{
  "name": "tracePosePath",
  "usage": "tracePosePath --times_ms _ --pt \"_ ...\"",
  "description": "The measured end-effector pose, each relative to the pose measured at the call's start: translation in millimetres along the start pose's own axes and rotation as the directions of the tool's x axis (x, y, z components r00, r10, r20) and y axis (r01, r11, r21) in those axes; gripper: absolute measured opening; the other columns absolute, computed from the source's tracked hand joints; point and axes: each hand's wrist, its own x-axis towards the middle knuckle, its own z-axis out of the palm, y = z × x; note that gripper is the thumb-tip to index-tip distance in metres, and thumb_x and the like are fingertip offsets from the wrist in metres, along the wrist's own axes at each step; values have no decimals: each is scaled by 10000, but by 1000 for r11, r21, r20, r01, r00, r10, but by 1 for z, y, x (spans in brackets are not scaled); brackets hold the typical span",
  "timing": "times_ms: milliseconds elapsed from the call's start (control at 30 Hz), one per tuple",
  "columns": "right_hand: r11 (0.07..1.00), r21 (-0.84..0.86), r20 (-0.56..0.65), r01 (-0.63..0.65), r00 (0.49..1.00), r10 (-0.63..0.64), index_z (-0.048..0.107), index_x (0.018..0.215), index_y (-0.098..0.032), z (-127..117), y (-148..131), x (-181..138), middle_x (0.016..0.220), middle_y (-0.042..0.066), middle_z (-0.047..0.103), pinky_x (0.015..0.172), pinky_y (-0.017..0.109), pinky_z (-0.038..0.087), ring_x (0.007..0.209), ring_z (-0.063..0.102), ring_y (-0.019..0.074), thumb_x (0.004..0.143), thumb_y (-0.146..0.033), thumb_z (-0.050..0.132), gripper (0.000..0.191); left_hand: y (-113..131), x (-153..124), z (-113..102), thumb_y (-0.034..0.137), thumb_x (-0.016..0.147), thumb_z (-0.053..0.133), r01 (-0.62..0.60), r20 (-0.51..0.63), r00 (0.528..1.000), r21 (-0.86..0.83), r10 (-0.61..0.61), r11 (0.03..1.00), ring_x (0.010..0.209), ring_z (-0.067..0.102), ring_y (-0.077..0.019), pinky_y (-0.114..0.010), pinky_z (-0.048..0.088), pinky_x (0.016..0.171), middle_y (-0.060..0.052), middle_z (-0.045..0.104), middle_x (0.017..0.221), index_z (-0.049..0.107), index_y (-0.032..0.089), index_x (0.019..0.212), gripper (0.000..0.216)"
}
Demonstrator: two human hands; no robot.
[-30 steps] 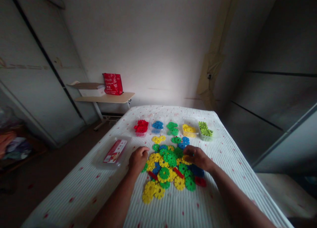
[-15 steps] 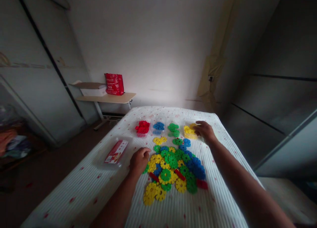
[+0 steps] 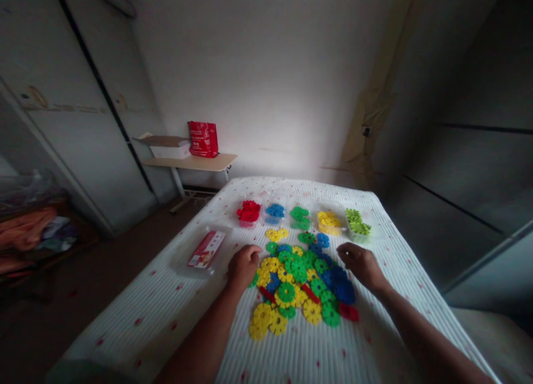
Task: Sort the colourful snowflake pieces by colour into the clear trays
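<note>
A loose pile of flower-shaped notched plastic discs (image 3: 298, 270) in yellow, green and blue, with a few red ones, lies on the bed-like surface. At its left edge rests my left hand (image 3: 242, 267), fingers curled in; anything inside them is hidden. Just right of the pile hovers my right hand (image 3: 363, 266), its bent fingers slightly apart with nothing visible between them. Behind the pile stand clear boxes holding red pieces (image 3: 249, 212), blue pieces (image 3: 275, 210), green pieces (image 3: 300, 216), yellow pieces (image 3: 328, 219) and lime-green pieces (image 3: 357, 223).
A clear plastic container with a red-and-white label (image 3: 207, 249) lies left of my left hand. The striped white cover (image 3: 166, 317) spreads under everything. Beyond it, a small table (image 3: 195, 163) carries a red bag (image 3: 203, 139) and a white box (image 3: 170, 149) near the wall.
My right hand has drawn back from the yellow box toward the pile's right side, uncovering the lime-green box. My left hand stays by the pile. The view has shifted slightly.
</note>
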Motion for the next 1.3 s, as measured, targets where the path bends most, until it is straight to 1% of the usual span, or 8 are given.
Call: tracePosePath --times_ms 67,233,367,500,833,967,1100,1300 --pt "998 -52 16 20 1000 -19 613 755 -187 3 10 -12 704 41 657 582 271 464 610 595 163 762 -367 433 255 1 0 0 112 752 441 -2 -6 1000 7 2 1000 865 599 -144 -249 433 795 -25 678 908 648 192 839 238" --pt "991 -113 -7 -75 997 75 611 809 -183 9 23 -16 752 53 669 610 279 466 672 611 184 786 -365 392 285 1 -1 0 112 755 445 -19 -15 1000 19 19 1000 856 599 -141 -244 434 785 -30 681 903 647 184 834 229" --pt "978 -206 -17 21 1000 -25 625 815 -201 15 28 -13 834 63 672 686 298 456 754 615 199 797 -371 398 284 -1 0 1 105 755 450 -20 -18 1000 14 20 1000 856 599 -134 -237 434 788 -20 683 898 647 188 835 228" --pt "956 -288 -29 60 997 -72 630 811 -210 20 29 -15 835 65 660 669 278 440 737 608 184 822 -368 372 303 -1 -1 1 111 757 447 -32 -26 999 15 33 999 854 601 -137 -237 436 783 -23 682 906 648 190 840 232" --pt "928 -369 1 62 998 -66 620 841 -189 21 26 -15 855 73 644 662 273 418 753 604 183 846 -336 332 323 1 -2 -1 107 759 437 -51 -11 999 36 52 998 854 600 -141 -243 436 780 -30 675 903 651 188 850 247" --pt "918 -393 -9 60 998 -69 622 833 -183 21 25 -16 843 78 642 645 267 413 733 597 179 847 -341 327 336 3 -3 1 103 767 427 -63 -7 998 115 64 991 878 593 -142 -243 431 791 -28 665 924 644 197 864 256" --pt "926 -373 -22 58 997 -72 626 821 -195 22 26 -15 826 59 649 646 249 411 732 593 164 829 -332 358 301 20 -5 3 102 774 432 -212 4 977 151 214 966 903 575 -142 -240 425 815 -37 648 925 647 195 901 266" --pt "950 -309 -36 45 998 -59 633 790 -196 22 33 -11 817 58 656 670 255 423 734 598 167 809 -333 366 301 69 9 18 162 777 492 -454 162 886 108 435 884 910 562 -152 -260 425 851 -23 662 915 668 215 929 239"
